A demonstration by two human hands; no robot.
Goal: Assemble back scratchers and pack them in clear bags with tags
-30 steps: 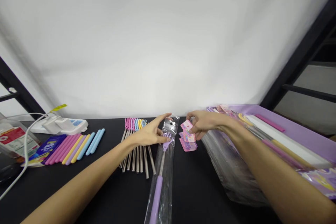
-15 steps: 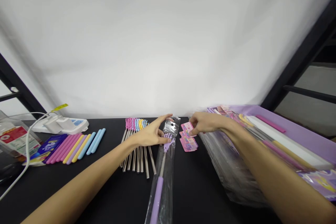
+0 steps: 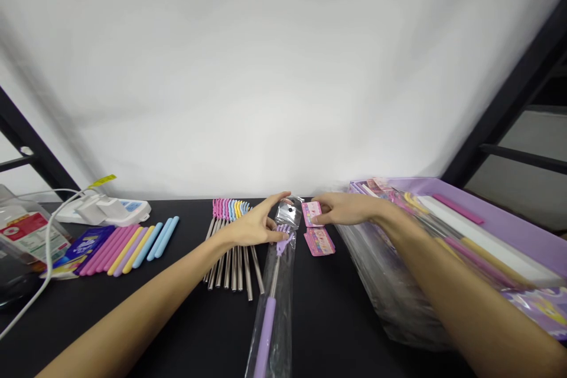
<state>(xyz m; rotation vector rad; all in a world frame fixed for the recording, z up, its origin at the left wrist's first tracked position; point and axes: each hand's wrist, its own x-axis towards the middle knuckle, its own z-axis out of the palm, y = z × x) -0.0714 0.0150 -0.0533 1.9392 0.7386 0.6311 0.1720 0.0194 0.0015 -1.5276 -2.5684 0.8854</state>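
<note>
A clear plastic bag [image 3: 283, 289] lies upright in the middle of the black table, with a purple-handled metal stick [image 3: 267, 331] inside, its small purple hand-shaped end at the top. My left hand [image 3: 257, 225] pinches the bag near its mouth, beside that purple end. Between the fingertips of my right hand [image 3: 339, 208] is a pink printed card [image 3: 312, 214], just right of the bag's top flap. Below it rests a small pile of similar pink cards [image 3: 319, 242].
Left of the bag lie several metal sticks [image 3: 234, 266] with coloured ends, then several coloured handles [image 3: 128, 248], a power strip [image 3: 133, 210], a white cable [image 3: 48, 248] and a plastic container [image 3: 31, 236]. At the right stands a purple bin [image 3: 496, 212] of packed items.
My right hand has moved slightly left with one pink card, lifting it off the pile towards the bag's mouth. My left hand has stayed in place.
</note>
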